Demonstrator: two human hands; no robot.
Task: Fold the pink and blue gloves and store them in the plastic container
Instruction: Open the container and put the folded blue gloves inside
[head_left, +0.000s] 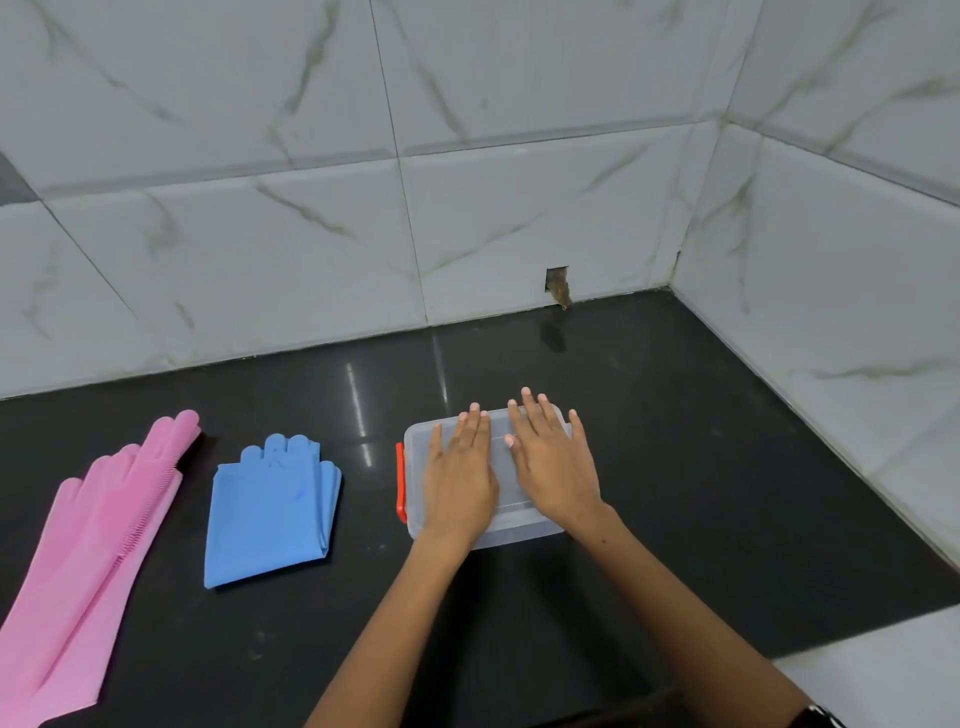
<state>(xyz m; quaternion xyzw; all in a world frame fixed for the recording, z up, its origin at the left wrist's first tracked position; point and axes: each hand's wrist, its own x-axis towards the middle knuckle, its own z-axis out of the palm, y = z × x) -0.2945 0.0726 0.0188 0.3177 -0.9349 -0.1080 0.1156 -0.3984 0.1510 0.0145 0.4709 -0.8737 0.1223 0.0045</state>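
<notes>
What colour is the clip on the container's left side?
Orange-red clip on the clear plastic container, in the head view.

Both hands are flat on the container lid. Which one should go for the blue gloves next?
Probably the left hand. It rests on the side of the container nearer the folded blue gloves, which lie to its left; the right hand would have to cross over.

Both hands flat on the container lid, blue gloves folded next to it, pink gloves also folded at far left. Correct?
Not quite. In the head view the pink gloves lie stretched out at full length, unfolded. The rest holds: left hand and right hand rest flat on the container lid, and the blue gloves lie folded beside it.
</notes>
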